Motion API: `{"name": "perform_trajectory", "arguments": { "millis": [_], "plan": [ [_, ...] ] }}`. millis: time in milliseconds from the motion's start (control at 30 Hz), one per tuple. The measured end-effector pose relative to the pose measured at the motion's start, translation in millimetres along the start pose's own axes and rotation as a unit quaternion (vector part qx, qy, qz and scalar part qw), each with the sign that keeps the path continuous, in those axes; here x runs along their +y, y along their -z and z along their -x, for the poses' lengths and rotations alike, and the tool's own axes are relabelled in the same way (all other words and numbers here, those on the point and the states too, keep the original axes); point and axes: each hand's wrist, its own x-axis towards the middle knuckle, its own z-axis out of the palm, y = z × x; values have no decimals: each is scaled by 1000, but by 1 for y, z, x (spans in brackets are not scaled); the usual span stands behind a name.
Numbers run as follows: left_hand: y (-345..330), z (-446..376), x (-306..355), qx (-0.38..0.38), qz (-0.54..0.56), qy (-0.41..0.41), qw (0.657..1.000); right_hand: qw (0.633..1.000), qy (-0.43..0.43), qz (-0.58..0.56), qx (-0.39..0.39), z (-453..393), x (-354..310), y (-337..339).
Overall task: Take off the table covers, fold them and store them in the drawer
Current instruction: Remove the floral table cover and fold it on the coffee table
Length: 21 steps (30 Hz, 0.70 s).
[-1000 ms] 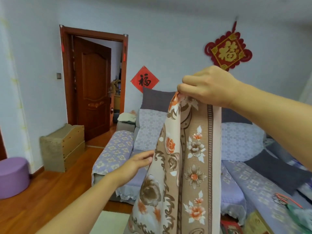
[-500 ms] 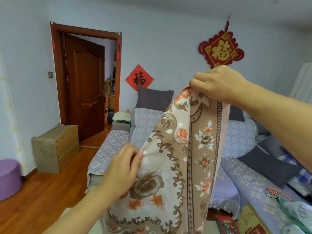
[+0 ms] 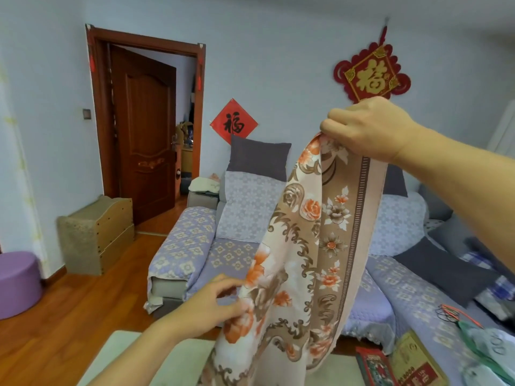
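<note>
Table cover: a floral fabric table cover (image 3: 312, 246), cream and brown with orange roses and a striped border, is held up in the air in front of the sofa, hanging in long vertical folds; its lower end drops out of view at the bottom edge.

Right hand: the right hand (image 3: 370, 129) is raised high, with its fingers (image 3: 338, 125) curled closed over the top edge of the cover, which is gripped and hangs from it.

Left hand: the left hand (image 3: 206, 310) is held lower, at the cover's left edge; the cloth is pinched between thumb and fingertips, the other fingers being loosely bent.

Tabletop: a pale green tabletop (image 3: 117, 355) is seen at the bottom, beneath the hanging cloth; a red printed box (image 3: 376, 369) and a yellow printed box (image 3: 418, 360) lie on its right end.

Sofa: a grey corner sofa with lilac patterned covers (image 3: 184, 243) stands behind, with a dark grey cushion (image 3: 259, 157) against its back.

Room: an open brown wooden door (image 3: 145, 129), a purple round stool (image 3: 16, 282) on the wooden floor, a low tan chest with steps (image 3: 97, 232), and a red and gold wall ornament (image 3: 372, 76) are visible.

Drawer: cannot be told from this view.
</note>
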Motion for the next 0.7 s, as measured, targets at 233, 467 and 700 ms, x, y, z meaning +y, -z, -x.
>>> {"name": "perform_trajectory", "arguments": {
  "millis": [233,467,700],
  "plan": [
    [-54,-21,-20,-93,168,41,981,999,-30,21,12,-2,6,4],
    [-92,-38,22,-58,201,25,978,1000,-17,26,-5,-3,8,7],
    [-66,-31,17,-81,297,17,951,998,-44,37,8,12,19,3]
  ]
}}
